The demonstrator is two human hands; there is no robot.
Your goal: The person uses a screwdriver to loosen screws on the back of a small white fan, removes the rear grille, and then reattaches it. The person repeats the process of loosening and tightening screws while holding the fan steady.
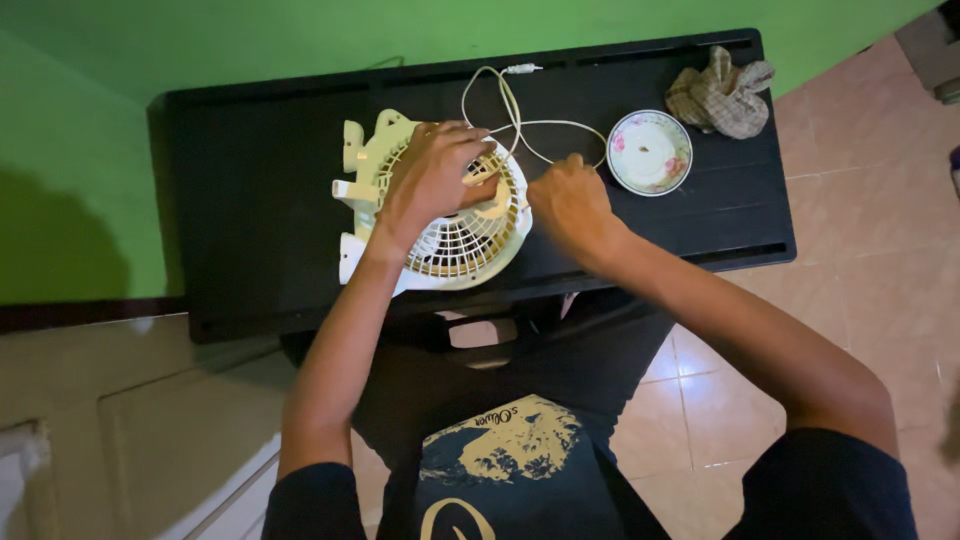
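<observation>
Cream fan (450,235) on black table (250,200), left hand (432,180) fingers gripping its grille, right hand (568,205) fisted, contents unclear

Dim, uneven indoor light; soft shadows, slight blur.
</observation>
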